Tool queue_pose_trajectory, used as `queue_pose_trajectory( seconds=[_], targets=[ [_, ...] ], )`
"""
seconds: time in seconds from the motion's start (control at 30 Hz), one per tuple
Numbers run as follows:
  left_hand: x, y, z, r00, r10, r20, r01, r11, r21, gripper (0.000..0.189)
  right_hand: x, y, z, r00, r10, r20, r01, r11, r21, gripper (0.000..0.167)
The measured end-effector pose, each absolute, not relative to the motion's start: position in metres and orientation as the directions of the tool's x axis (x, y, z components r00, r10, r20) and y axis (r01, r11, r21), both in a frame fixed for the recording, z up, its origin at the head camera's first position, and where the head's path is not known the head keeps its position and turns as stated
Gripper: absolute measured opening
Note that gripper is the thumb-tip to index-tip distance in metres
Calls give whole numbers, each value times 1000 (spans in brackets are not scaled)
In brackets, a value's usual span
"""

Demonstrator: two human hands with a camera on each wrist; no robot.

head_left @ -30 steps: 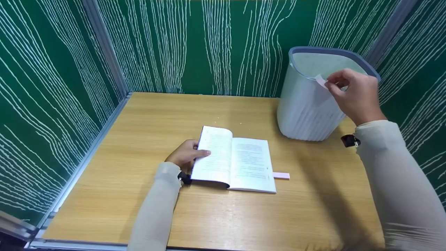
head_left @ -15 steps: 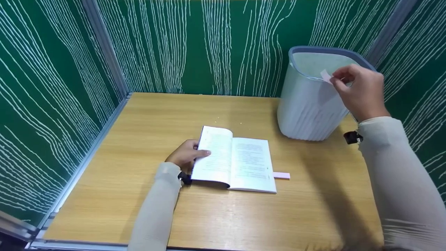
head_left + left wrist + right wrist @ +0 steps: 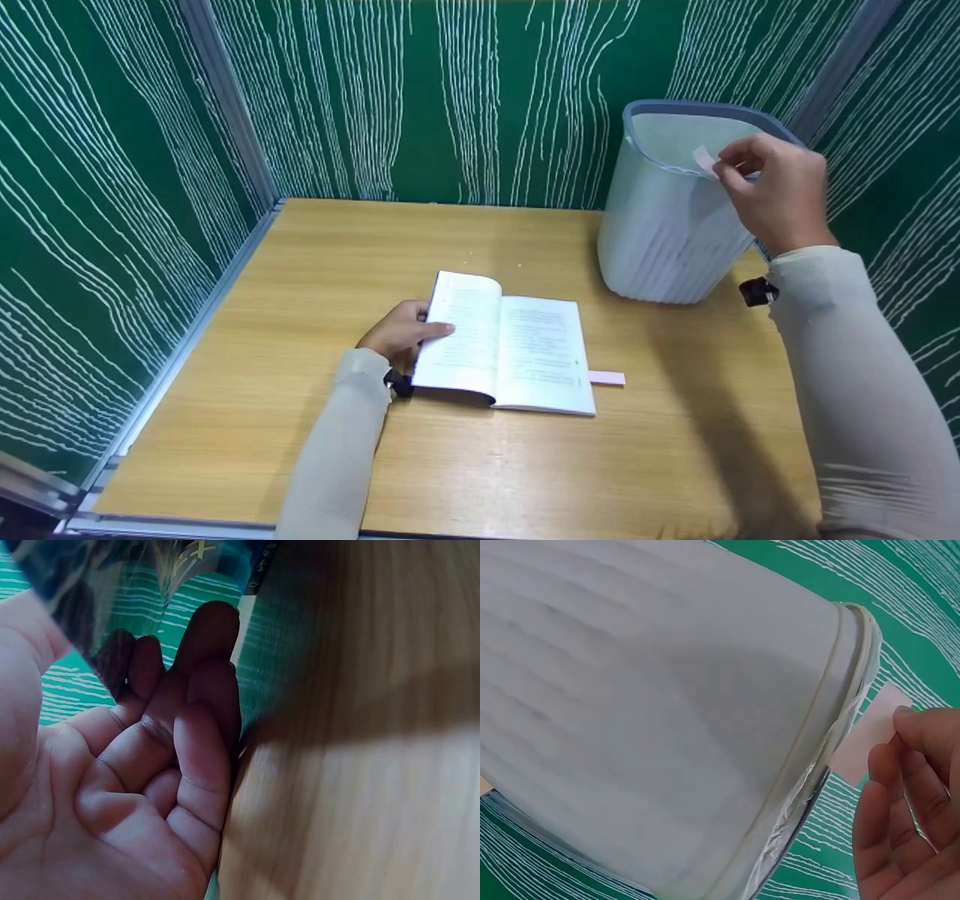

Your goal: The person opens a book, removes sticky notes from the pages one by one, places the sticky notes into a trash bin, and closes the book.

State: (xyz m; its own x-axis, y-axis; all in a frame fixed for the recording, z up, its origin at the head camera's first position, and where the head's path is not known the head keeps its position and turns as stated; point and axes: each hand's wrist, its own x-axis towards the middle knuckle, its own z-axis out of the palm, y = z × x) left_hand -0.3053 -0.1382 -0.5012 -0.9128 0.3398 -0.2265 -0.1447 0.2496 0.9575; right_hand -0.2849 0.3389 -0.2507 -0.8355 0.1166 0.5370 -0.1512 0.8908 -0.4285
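An open book (image 3: 538, 352) lies on the wooden table, its left side lifted a little. My left hand (image 3: 401, 330) holds that side, thumb on the page and fingers beneath the cover. The glossy dark blue cover (image 3: 82, 585) shows above the curled fingers in the left wrist view. From the book's right edge sticks out a pink paper strip (image 3: 607, 378). My right hand (image 3: 780, 191) pinches a small pale pink slip of paper (image 3: 870, 736) between thumb and finger. It is held at the near rim of a white trash bin (image 3: 667, 240).
The bin has a blue-grey rim (image 3: 697, 108) and a thin plastic liner (image 3: 784, 829). It stands at the back right of the table (image 3: 337, 255). Green walls (image 3: 420, 97) with white wavy lines enclose the back and sides. Tiny white specks lie behind the book.
My right hand has moved slightly right and up along the bin's rim, the paper slip still pinched. The left hand and the book have stayed in place.
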Motion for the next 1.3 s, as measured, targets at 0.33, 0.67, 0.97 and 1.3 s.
queue_pose_trajectory(
  seconds=[0.33, 0.67, 0.97, 1.3],
  targets=[
    [-305, -139, -502, -918, 335, -213, -115, 289, 950, 46, -288, 341, -249, -841, 173, 513, -96, 885, -456, 40],
    [-306, -140, -504, -916, 346, -203, -108, 276, 955, 45, -293, 342, -248, -826, 209, 523, -79, 877, -475, 40],
    [-306, -141, -505, -912, 348, -216, -133, 249, 959, 45, -297, 334, -250, -802, 192, 566, -96, 893, -439, 39],
    [-305, -141, -504, -917, 337, -215, -131, 254, 958, 45, -302, 331, -256, -811, 168, 560, -108, 898, -427, 35]
  ],
)
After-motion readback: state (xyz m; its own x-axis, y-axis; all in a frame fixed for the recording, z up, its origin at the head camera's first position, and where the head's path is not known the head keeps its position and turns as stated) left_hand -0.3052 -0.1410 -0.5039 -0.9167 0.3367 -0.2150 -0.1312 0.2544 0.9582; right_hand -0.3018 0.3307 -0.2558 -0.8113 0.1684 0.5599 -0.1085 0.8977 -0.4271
